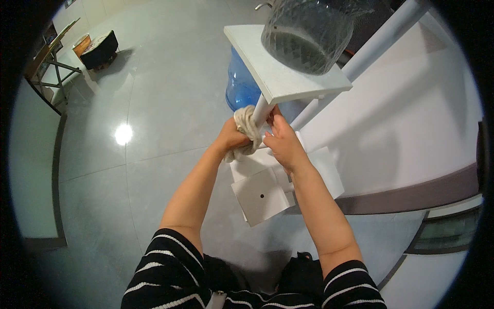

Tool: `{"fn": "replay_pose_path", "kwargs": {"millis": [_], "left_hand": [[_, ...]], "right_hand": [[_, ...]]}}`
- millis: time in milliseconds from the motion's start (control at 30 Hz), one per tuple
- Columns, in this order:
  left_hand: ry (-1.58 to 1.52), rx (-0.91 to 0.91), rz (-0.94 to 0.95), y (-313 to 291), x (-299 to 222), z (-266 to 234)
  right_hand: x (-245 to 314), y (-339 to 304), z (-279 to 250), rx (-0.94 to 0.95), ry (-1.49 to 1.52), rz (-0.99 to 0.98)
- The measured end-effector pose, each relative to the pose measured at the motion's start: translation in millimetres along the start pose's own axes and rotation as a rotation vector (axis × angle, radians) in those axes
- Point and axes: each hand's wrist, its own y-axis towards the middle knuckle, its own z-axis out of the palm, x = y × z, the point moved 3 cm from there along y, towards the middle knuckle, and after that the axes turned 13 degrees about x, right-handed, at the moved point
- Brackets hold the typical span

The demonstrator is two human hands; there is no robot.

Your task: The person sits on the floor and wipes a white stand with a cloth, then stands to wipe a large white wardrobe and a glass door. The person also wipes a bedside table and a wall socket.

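My left hand [231, 135] is closed on a beige cloth [247, 126], which bunches around the near side of a white post [262, 109]. The post runs down from a white shelf board [280, 85]. My right hand [283, 141] is at the same post from the right. Its fingers curl behind the post and are partly hidden, with the thumb in front. On the board stands a clear container with a faceted surface [301, 49]. Below the hands, white lower boards [260, 195] of the stand show, one with a dark round hole.
A blue water jug [241, 85] stands on the floor behind the shelf. A thick white pipe [383, 41] slants beside the white wall [411, 134] at right. A black stool [100, 50] and a folding-legged table [54, 62] are at the far left. Grey tiles [154, 108] cover the floor.
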Motion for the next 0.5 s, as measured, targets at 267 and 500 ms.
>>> {"fn": "replay_pose_path", "kwargs": {"millis": [267, 500], "left_hand": [[-0.210, -0.236, 0.467, -1, -132, -1], [0.178, -0.109, 0.248, 10, -30, 7]], "right_hand": [[4, -5, 5, -0.082, 0.157, 0.103], [-8, -7, -3, 0.015, 0.175, 0.064]]}}
